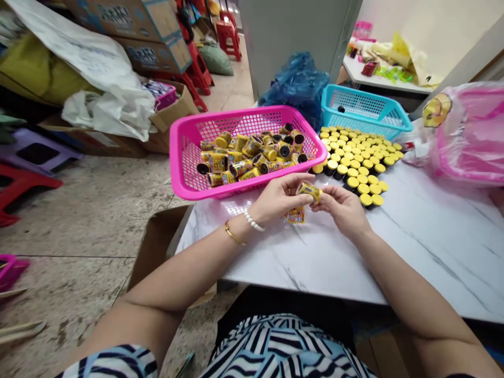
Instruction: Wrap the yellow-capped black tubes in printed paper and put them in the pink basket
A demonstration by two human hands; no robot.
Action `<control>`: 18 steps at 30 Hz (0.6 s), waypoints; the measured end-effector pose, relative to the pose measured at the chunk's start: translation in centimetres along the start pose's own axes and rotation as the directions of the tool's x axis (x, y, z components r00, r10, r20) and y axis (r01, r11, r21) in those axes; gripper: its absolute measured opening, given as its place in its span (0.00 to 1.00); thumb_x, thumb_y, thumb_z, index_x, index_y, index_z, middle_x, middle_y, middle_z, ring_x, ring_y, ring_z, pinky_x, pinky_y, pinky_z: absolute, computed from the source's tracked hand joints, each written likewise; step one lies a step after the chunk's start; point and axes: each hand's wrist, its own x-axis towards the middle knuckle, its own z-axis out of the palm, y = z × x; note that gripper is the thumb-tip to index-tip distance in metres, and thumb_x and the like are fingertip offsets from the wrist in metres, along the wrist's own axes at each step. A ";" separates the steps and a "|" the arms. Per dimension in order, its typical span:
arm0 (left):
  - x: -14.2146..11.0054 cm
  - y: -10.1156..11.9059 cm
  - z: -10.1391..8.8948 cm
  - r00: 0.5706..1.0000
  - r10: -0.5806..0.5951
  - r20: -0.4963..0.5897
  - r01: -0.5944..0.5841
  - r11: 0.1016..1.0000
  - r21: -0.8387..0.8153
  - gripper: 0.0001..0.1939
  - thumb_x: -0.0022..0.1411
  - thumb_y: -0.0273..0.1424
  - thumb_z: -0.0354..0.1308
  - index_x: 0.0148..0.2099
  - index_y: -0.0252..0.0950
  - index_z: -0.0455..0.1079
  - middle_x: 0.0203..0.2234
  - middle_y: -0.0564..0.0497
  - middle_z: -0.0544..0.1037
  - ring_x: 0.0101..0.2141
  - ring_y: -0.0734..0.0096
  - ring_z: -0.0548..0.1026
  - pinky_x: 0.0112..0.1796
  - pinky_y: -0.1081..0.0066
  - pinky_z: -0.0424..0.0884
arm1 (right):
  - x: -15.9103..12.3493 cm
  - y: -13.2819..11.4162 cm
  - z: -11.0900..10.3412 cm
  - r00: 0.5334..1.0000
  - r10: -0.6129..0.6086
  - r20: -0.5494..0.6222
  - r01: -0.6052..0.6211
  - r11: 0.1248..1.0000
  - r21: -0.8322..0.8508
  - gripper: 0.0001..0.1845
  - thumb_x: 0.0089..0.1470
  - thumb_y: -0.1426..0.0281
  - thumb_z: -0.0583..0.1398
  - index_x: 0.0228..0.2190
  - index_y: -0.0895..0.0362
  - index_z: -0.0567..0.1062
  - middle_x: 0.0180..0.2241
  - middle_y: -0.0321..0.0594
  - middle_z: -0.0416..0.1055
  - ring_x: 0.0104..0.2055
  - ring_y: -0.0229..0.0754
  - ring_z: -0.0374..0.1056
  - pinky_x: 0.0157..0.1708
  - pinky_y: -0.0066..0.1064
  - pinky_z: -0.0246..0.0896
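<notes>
Between my two hands is a small yellow printed canister (309,192), held above the table. My left hand (280,198) grips its left side with thumb and fingers. At its right end, my right hand (343,208) pinches it with the fingertips. Just below lie yellow printed labels (296,214) on the marbled white table (268,257), partly hidden by my left hand. Behind my left hand, a pink basket (181,185) holds many yellow wrapped canisters (252,147) with black ends. Rows of black canisters with yellow caps (363,178) stand close together beyond my right hand.
A blue basket (366,100) and a crumpled blue plastic bag (297,84) sit at the back. To the right is a pink basket in clear plastic (468,131). Cardboard boxes (118,21), sacks and red stools (228,39) stand on the floor at left.
</notes>
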 end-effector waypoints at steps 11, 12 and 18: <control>0.2 -1.3 -0.2 0.916 -0.383 0.123 0.400 0.898 -0.185 0.22 0.58 0.45 0.75 0.38 0.28 0.80 0.29 0.42 0.82 0.24 0.74 0.76 0.26 0.74 0.73 | -0.4 -1.1 -1.1 0.979 -0.188 0.078 0.196 0.973 -0.118 0.13 0.47 0.63 0.78 0.36 0.52 0.86 0.35 0.38 0.82 0.32 0.41 0.79 0.36 0.41 0.83; 0.3 -1.3 -0.2 0.909 -0.397 0.129 0.415 0.888 -0.195 0.22 0.59 0.45 0.75 0.38 0.27 0.80 0.28 0.41 0.82 0.24 0.75 0.76 0.26 0.75 0.74 | -0.5 -0.9 -0.9 0.977 -0.206 0.048 0.211 0.971 -0.111 0.12 0.47 0.63 0.78 0.34 0.52 0.86 0.33 0.37 0.81 0.30 0.41 0.78 0.34 0.41 0.82; -0.2 -1.1 0.5 0.903 -0.413 0.121 0.426 0.896 -0.125 0.27 0.58 0.52 0.72 0.39 0.30 0.78 0.22 0.47 0.79 0.18 0.75 0.73 0.20 0.76 0.69 | -1.1 -0.4 -0.6 0.939 -0.312 0.144 0.342 0.887 -0.309 0.24 0.53 0.64 0.75 0.52 0.45 0.82 0.47 0.39 0.81 0.39 0.41 0.80 0.42 0.38 0.81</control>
